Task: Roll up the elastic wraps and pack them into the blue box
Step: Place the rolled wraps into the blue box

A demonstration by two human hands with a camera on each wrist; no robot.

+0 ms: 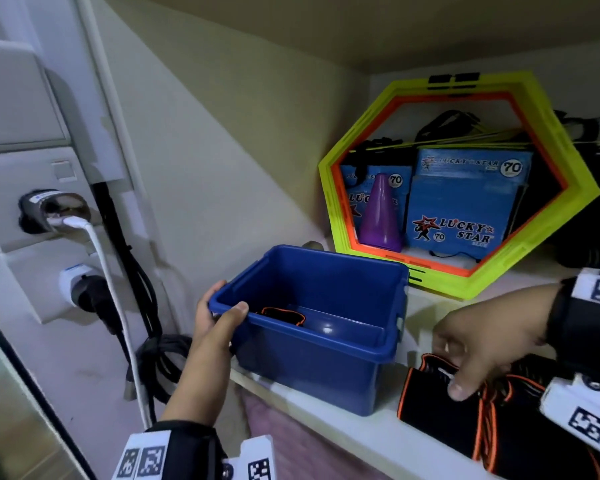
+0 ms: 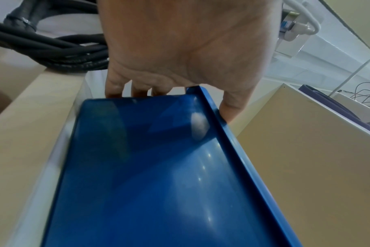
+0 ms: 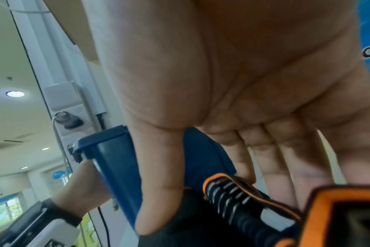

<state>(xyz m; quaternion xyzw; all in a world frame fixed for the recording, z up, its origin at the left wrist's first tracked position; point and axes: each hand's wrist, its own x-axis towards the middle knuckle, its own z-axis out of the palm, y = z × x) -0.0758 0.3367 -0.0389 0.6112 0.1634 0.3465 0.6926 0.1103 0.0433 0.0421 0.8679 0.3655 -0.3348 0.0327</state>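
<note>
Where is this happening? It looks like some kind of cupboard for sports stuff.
Probably a storage shelf for sports or training gear, in a larger building. On it stand yellow and orange hexagon agility rings, a purple cone and blue Lucky Star boxes. Nearby lie black-and-orange elastic wraps beside an open blue box.

The blue box (image 1: 321,348) is an open, lidless plastic tub with a rolled rim, standing upright at the front left edge of a white shelf (image 1: 361,441), its near corner overhanging slightly. One wrap (image 1: 284,315), black with orange edging, lies inside on the bottom by the left wall. The remaining elastic wraps (image 1: 465,420), also black with orange trim, lie in a loose unrolled heap on the shelf just right of the box.
</note>
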